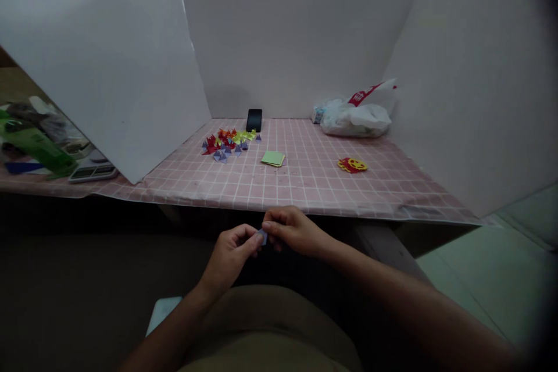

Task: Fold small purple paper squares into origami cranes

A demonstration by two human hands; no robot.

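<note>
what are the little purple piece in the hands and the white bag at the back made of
Purple piece: seemingly thin matte paper, small and flat, pinched between the left hand and right hand. White bag: probably thin plastic film, crumpled, glossy.

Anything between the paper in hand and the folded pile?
Nothing visible: left hand and right hand pinch the paper below the table edge; only bare cloth lies before the pile. The pad sits right of it.

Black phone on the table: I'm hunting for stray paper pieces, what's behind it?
Only the white back board shows behind the black phone; the strip it covers is hidden.
</note>
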